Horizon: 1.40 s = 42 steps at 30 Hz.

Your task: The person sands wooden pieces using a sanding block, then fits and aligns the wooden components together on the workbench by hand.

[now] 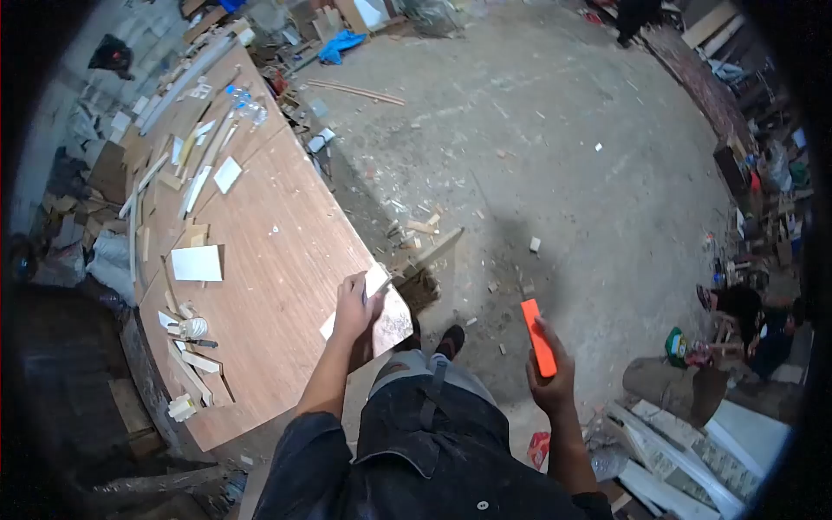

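At the near right corner of the wooden table [286,234], my left hand [353,305] is closed on a pale piece of wood [376,279]. A white sheet-like piece lies under that hand at the table's corner. Out to the right, over the concrete floor, my right hand [552,368] grips a tool by its orange handle [538,338]. The tool's thin blade points away from me and is hard to make out against the floor. The two hands are well apart.
White blocks [198,263], wood strips [195,189] and a plastic bottle [247,106] lie on the table. Offcuts [423,227] litter the floor beyond its corner. Boards [685,451] are piled at the lower right. A person [767,329] is partly visible at the far right.
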Each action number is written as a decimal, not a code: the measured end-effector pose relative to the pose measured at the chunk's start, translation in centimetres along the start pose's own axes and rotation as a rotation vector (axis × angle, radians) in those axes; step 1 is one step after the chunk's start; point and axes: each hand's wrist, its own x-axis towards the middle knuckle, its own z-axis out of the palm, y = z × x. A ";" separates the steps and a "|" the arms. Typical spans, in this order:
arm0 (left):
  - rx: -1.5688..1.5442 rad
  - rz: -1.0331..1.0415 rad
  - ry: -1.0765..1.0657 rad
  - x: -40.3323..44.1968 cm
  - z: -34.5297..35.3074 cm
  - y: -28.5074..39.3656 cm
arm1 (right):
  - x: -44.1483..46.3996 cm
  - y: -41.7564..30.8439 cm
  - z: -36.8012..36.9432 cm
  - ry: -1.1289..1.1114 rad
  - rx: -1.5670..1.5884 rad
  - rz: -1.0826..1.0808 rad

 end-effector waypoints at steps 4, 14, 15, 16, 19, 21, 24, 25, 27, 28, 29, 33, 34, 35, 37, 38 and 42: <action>-0.413 -0.066 0.109 -3.4 -5.2 5.2 | 0.5 -1.8 1.6 -0.172 -0.186 -0.077; -1.196 -0.291 0.183 -11.1 -16.8 5.6 | 2.6 -1.3 14.6 -0.426 -0.461 -0.719; -1.200 -0.294 0.212 -11.9 -17.5 5.3 | 2.6 -1.7 15.5 -0.443 -0.459 -0.740; -1.255 -0.281 0.246 -12.4 -18.0 5.0 | 2.7 -2.0 16.4 -0.466 -0.491 -0.784; -1.366 -0.265 0.332 -13.5 -20.0 4.7 | 3.3 -1.3 20.2 -0.479 -0.512 -0.889; -1.419 -0.272 0.370 -14.2 -20.9 3.4 | 3.1 -1.7 22.5 -0.433 -0.497 -0.942; -1.535 -0.227 0.420 -15.1 -21.5 -0.1 | 3.1 -1.5 25.6 -0.434 -0.526 -0.961; -1.590 -0.195 0.411 -15.5 -21.7 -1.8 | 2.9 -1.5 26.7 -0.443 -0.582 -0.938; -1.648 -0.164 0.399 -16.3 -22.9 -4.6 | 2.2 -1.5 28.7 -0.493 -0.674 -0.865; -1.578 -0.205 0.403 -16.6 -23.8 -5.5 | 1.9 -1.6 29.7 -0.443 -0.660 -0.882; -1.513 -0.242 0.408 -16.8 -24.9 -6.3 | 1.8 -1.6 30.6 -0.394 -0.651 -0.903; -1.505 -0.203 0.451 -19.0 -27.7 -11.6 | 0.6 -2.9 34.6 -0.339 -0.645 -0.908; -1.494 -0.181 0.492 -19.5 -28.1 -12.9 | 0.3 -3.1 35.7 -0.349 -0.644 -0.877; -1.504 -0.189 0.496 -20.2 -28.6 -14.2 | 0.1 -3.4 36.8 -0.359 -0.652 -0.877; -1.392 -0.290 0.554 -21.4 -29.5 -16.7 | -0.1 -3.6 38.5 -0.415 -0.795 -0.818; -1.362 -0.333 0.614 -21.9 -29.9 -17.6 | 0.0 -2.9 39.2 -0.489 -0.863 -0.766; -1.390 -0.334 0.696 -24.2 -30.7 -22.1 | -0.5 -2.6 42.1 -0.654 -0.881 -0.657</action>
